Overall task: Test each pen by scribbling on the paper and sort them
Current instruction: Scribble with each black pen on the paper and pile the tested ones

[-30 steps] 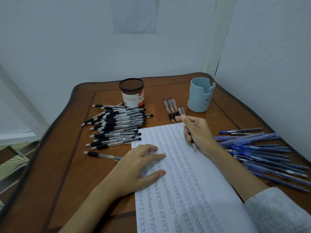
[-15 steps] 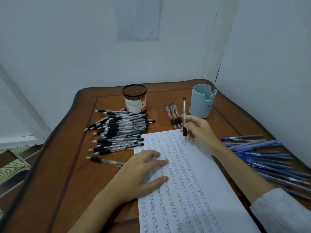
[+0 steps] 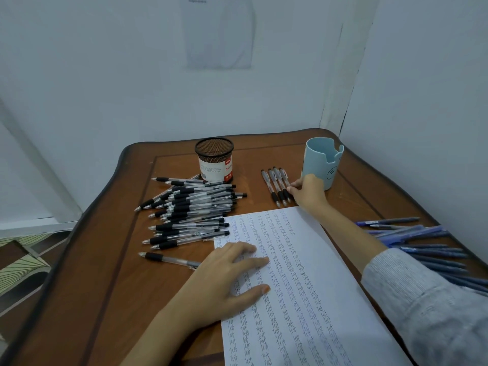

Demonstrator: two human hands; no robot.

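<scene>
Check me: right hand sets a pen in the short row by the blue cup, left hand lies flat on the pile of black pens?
Not quite: the head view shows the left hand lying flat on the paper, not the pile. The rest holds.

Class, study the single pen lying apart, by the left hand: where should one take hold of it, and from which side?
Pinch the lone pen across its black rubber section, coming from above at its left end. It lies flat on the table with that end free, while its other end meets the left hand.
</scene>
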